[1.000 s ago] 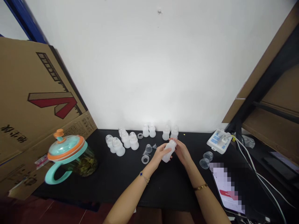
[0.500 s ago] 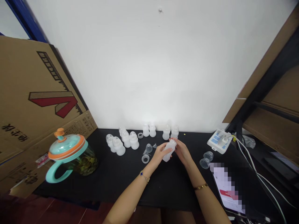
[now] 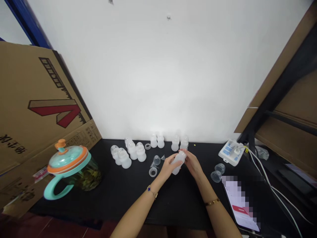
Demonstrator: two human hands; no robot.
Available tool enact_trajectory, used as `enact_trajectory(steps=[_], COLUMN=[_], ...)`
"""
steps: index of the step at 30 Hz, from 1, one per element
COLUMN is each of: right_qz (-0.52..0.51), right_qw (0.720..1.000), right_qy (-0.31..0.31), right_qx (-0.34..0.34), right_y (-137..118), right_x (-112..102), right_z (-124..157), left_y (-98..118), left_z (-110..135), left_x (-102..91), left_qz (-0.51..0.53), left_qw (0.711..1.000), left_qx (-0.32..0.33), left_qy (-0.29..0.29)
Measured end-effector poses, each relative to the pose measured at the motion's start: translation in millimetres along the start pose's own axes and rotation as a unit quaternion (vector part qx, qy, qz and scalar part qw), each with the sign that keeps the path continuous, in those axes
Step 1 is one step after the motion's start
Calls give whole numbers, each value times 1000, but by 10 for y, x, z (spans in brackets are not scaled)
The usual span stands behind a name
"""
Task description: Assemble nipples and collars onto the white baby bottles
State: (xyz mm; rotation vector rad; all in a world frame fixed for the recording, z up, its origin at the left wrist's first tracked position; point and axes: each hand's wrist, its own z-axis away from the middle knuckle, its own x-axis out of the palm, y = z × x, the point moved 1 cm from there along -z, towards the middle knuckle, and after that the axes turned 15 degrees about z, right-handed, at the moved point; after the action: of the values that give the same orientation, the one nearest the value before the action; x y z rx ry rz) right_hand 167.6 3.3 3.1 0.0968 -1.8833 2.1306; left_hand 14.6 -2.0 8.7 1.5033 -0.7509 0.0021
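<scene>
In the head view, a translucent white baby bottle (image 3: 177, 164) is held tilted above the black table. My left hand (image 3: 169, 166) wraps round its body. The fingers of my right hand (image 3: 192, 162) close at the bottle's neck, and what lies under those fingertips is partly hidden. To the left of my left hand lie a clear bottle cap (image 3: 156, 160), small clear pieces and a screw ring (image 3: 153, 171). Another ring (image 3: 148, 146) rests farther back. Two baby bottles (image 3: 175, 143) stand just behind my hands, against the wall.
Several capped baby bottles (image 3: 124, 158) stand at the left, two more (image 3: 160, 141) at the back. A teal-lidded jug (image 3: 86, 177) is far left by a cardboard box (image 3: 19, 82). At right are clear caps (image 3: 216, 176), a white power strip (image 3: 230, 152), cables and a phone (image 3: 241, 205).
The view has tilted slightly, so everything sits a little lower in the picture. Both hands stay on the bottle, which is turned a little more upright.
</scene>
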Motion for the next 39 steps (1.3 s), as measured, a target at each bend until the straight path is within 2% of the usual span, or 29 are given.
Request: enact_trajectory(steps=[9, 19, 39], right_qz=[-9, -7, 8], right_qw=[1000, 1000, 999], right_qy=[3, 1, 18], right_qx=[2, -16, -40], right_y=[8, -30, -21], right_x=[9, 40, 55], right_z=[0, 60, 69], left_y=[-50, -4, 66], left_z=[-13, 41, 93], left_x=[-27, 16, 74], left_qz=[-61, -126, -228], left_qw=[997, 986, 966], left_qx=[55, 104, 117], left_qy=[14, 25, 43])
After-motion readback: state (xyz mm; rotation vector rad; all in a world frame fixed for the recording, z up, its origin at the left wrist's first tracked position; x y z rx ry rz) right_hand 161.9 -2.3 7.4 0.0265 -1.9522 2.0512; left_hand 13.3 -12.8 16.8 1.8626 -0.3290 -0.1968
